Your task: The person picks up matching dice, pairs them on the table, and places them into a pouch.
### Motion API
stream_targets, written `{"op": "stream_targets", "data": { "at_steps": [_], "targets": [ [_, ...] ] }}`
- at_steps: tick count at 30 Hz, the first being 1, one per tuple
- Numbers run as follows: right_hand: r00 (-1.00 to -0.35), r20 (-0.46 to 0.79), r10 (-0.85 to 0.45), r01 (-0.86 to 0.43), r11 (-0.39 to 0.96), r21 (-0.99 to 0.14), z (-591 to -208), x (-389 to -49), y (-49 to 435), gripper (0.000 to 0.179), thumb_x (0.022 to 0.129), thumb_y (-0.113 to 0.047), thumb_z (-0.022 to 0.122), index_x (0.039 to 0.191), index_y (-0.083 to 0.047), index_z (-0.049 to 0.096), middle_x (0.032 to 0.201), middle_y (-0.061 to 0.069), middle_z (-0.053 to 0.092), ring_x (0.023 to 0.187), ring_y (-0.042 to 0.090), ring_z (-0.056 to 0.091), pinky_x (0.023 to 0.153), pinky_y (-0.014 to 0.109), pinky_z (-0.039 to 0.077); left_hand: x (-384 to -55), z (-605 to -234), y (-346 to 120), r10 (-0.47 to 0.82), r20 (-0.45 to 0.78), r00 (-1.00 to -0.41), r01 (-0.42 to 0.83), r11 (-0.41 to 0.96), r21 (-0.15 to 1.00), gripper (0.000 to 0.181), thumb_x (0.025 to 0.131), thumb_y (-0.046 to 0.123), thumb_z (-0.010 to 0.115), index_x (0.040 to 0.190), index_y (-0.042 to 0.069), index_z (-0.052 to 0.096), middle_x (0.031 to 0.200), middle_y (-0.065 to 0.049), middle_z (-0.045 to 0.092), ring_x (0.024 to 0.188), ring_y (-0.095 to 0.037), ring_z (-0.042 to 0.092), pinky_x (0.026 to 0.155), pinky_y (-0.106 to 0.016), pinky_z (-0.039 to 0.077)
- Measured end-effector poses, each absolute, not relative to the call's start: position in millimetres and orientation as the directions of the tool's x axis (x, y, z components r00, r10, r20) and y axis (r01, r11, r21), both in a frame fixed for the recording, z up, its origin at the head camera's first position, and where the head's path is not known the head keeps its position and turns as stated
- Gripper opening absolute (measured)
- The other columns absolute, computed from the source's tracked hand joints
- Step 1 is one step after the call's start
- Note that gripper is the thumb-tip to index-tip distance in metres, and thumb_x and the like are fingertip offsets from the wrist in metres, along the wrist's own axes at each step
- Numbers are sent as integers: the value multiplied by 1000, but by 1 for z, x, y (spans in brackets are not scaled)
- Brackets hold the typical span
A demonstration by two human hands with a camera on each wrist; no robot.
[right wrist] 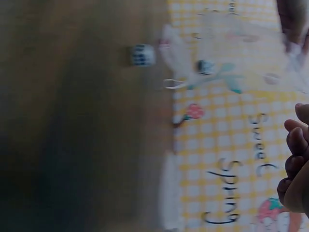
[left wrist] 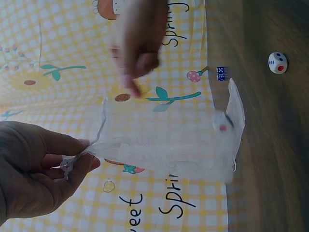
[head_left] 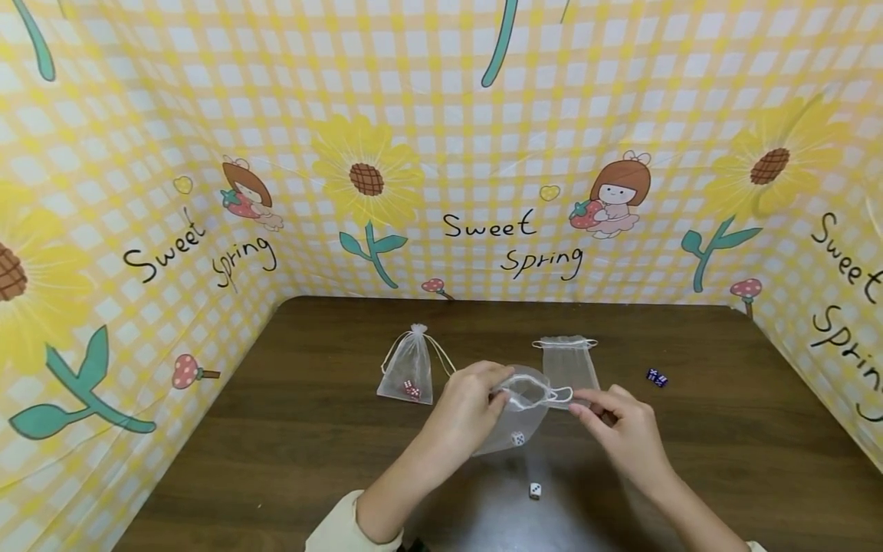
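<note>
My left hand (head_left: pixel 469 406) pinches the rim of a sheer white drawstring bag (left wrist: pixel 159 140), which hangs with its mouth spread. Near the bottom of that bag sits a white die (head_left: pixel 518 438), showing through the mesh. On the table below it lies another white die (head_left: pixel 535 491). My right hand (head_left: pixel 624 429) is beside the bag's mouth, thumb and forefinger extended with their tips right by the white cord loop (head_left: pixel 562 395). In the right wrist view the fingers (right wrist: pixel 295 145) are loosely bent, apart from the bag, with nothing visible in them.
A second sheer bag (head_left: pixel 393 376), drawn closed and holding red dice (head_left: pixel 411 389), stands at the back left. Another sheer bag (head_left: pixel 567 360) lies flat behind my hands. Two dark blue dice (head_left: pixel 657 377) lie to the right. A checked cloth (head_left: pixel 441 153) surrounds the brown table (head_left: pixel 276 460).
</note>
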State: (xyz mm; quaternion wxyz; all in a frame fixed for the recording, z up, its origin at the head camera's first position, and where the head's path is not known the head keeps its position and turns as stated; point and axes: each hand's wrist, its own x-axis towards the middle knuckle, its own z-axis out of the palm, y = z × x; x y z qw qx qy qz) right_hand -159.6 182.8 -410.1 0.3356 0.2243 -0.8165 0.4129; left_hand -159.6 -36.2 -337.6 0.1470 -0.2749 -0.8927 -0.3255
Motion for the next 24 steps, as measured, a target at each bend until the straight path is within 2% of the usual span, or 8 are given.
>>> {"op": "stream_targets", "data": {
  "at_steps": [4,7,10,13,17,24],
  "targets": [
    [-762,625,-170,-578,614,-537,-431,-159,179,20,67,-5,80,85,-9,74,62,-16,46,54,-1,40,45,15,34,-160,-336,-36,391,452,-802,589,642,490,29,79,-2,69,107,-6,66,104,-12,65,94,-21,63,81,-29,49],
    [-833,483,-269,-525,658,-540,-442,-158,177,21,72,-15,78,90,-7,73,62,-17,45,56,-2,40,47,18,37,-160,-334,-37,388,449,-805,585,648,489,29,79,-1,69,107,-5,66,104,-12,66,94,-21,63,82,-29,49],
    [-869,338,-362,-494,685,-536,-447,-158,176,26,76,-23,75,95,-5,72,60,-18,44,57,-1,40,50,20,37,-160,-334,-38,387,434,-814,574,653,494,29,80,0,69,109,-4,66,104,-11,65,95,-20,62,82,-30,49],
    [-861,234,-452,-502,682,-532,-450,-158,173,28,79,-27,73,96,-5,71,58,-18,45,56,-1,40,50,21,37,-160,-335,-39,391,428,-815,573,651,497,29,80,-1,68,109,-4,66,105,-11,65,95,-20,62,81,-30,49],
    [-825,159,-542,-532,650,-542,-452,-157,168,26,77,-28,74,92,-7,72,56,-18,47,52,-3,40,48,20,36,-160,-336,-39,394,432,-811,579,646,497,29,80,-2,69,108,-5,66,104,-11,65,94,-20,62,80,-29,49],
    [-795,118,-595,-557,638,-533,-455,-153,162,11,73,-22,77,80,-15,72,54,-19,45,51,-5,39,48,18,35,-162,-337,-39,390,427,-816,572,652,497,28,80,0,69,108,-4,66,103,-11,66,95,-20,62,81,-30,49]
  ]
}}
